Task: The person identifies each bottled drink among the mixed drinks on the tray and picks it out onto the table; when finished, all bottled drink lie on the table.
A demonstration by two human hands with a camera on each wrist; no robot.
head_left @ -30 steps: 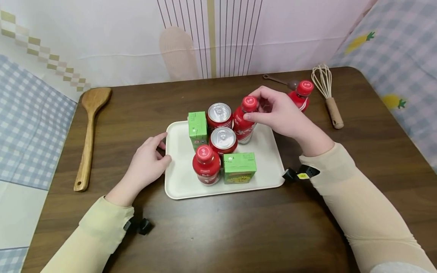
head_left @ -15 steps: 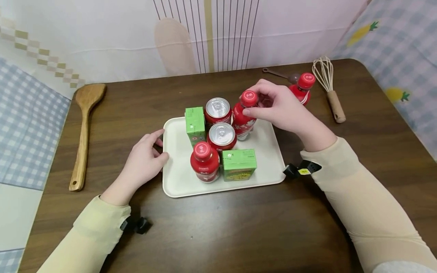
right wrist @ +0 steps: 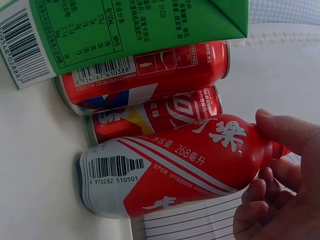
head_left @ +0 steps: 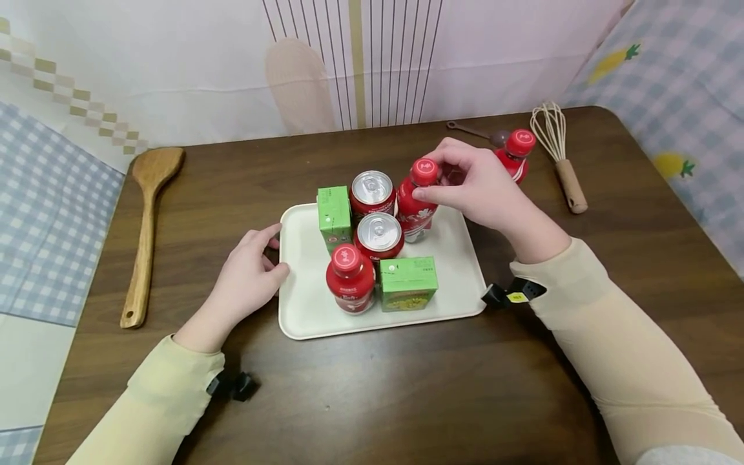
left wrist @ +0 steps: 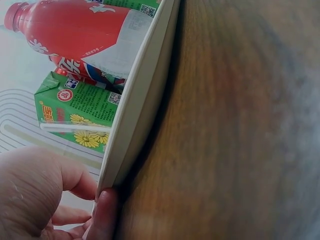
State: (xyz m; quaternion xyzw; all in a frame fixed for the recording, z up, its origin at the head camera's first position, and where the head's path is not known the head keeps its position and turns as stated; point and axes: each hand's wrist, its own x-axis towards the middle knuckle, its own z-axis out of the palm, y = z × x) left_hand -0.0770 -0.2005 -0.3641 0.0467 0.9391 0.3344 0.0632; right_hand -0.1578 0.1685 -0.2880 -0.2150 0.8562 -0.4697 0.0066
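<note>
A pale tray [head_left: 459, 278] holds several drinks. My left hand [head_left: 247, 274] grips its left rim, thumb and fingertips at the edge in the left wrist view. With thumb and fingers, my right hand [head_left: 479, 187] pinches a red cola bottle [head_left: 415, 210] below its cap. Upright, this bottle has its base at the tray's back, beside a back can [head_left: 372, 188] and a front can [head_left: 380, 234]. Another cola bottle [head_left: 351, 284] stands at front left. One green drink carton [head_left: 334, 216] is behind it; a second green carton [head_left: 408, 284] stands to its right.
A third red bottle [head_left: 514, 155] stands behind my right wrist. Near it lie a dark measuring spoon [head_left: 482, 134] and a whisk [head_left: 560, 158]. A wooden spatula [head_left: 145, 239] lies at the table's left. Patterned cloth [head_left: 203, 71] hangs behind the table.
The pinched bottle has turned slightly, so its label shows a different part. My left hand stays at the tray's rim. The head view has shifted a little.
</note>
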